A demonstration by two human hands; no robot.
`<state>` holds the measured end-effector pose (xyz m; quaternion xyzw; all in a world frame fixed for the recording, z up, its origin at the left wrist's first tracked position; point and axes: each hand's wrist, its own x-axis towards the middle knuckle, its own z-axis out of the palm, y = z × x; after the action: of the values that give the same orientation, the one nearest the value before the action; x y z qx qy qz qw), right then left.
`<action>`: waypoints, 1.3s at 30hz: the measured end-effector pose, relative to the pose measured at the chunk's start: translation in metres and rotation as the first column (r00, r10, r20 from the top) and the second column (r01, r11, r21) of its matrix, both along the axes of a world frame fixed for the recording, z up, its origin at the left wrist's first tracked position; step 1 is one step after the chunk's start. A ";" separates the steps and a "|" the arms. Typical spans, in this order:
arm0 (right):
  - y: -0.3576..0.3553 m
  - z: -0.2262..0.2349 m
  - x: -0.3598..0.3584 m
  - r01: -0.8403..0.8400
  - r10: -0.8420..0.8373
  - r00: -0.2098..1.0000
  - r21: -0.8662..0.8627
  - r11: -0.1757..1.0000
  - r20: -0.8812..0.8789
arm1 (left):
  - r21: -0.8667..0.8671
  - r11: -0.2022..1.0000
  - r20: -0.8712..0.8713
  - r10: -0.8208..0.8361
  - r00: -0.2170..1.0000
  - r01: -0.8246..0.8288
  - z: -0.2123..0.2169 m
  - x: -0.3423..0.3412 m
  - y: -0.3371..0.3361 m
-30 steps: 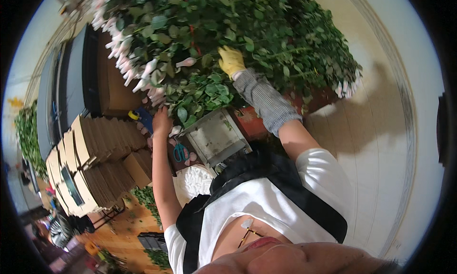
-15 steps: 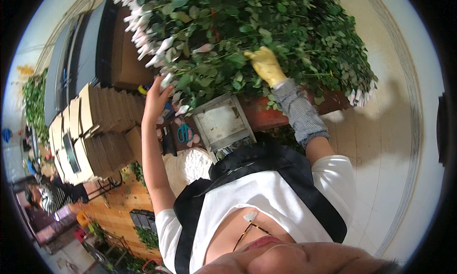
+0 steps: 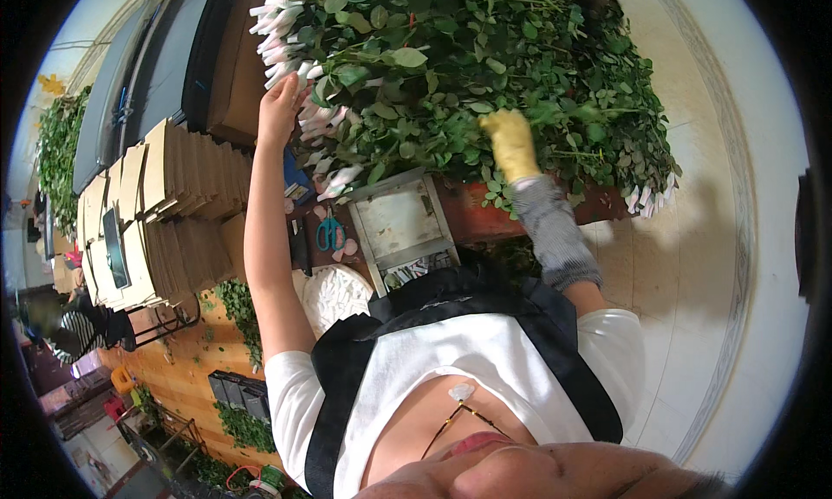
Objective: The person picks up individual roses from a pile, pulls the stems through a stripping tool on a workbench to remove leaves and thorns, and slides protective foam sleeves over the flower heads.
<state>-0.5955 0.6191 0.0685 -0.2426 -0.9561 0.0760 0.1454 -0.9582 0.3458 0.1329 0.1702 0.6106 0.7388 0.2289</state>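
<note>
A thick pile of leafy rose stems [image 3: 468, 83] covers the bench, with white and pink sleeved buds along its left side. At that side my bare left hand [image 3: 281, 111] has its fingers closed round a pale sleeved rose bud [image 3: 305, 73]. My right hand [image 3: 511, 145], in a yellow glove with a grey checked oversleeve, is over the near part of the pile, its fingers curled in among the leaves. Leaves hide what those fingers hold, if anything. Below my left hand, more sleeved buds [image 3: 340, 182] stick out at the near corner of the pile.
A metal tray [image 3: 399, 222] sits at the bench's near edge, beside teal-handled scissors [image 3: 329, 232]. A round container of small white pieces [image 3: 336, 298] is below. Stacked cardboard sheets [image 3: 165, 213] and dark panels [image 3: 165, 57] stand left. Another person [image 3: 82, 330] is far left.
My left hand has moved away from me along the bud ends, and more sleeved buds show below it. The right hand has shifted slightly right and nearer.
</note>
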 end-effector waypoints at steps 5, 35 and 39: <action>0.000 -0.070 0.018 0.010 0.023 0.955 -0.111 0.994 0.296 | -0.556 0.828 -0.394 -0.189 0.900 -0.069 -0.027 -0.004 -0.008; 0.082 0.016 -0.126 0.045 -0.043 0.943 0.002 0.999 0.330 | -0.871 0.379 -0.489 -0.734 0.472 -0.312 -0.001 0.048 -0.052; 0.045 0.084 -0.080 0.031 -0.019 0.992 -0.091 0.995 0.125 | -0.703 0.628 -0.186 -0.616 0.765 0.335 0.119 0.105 -0.057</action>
<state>-0.6758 0.6636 0.1529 -0.2654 -0.9556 0.1033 0.0754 -0.8534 0.2884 0.2521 0.3929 0.7856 0.3455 0.3302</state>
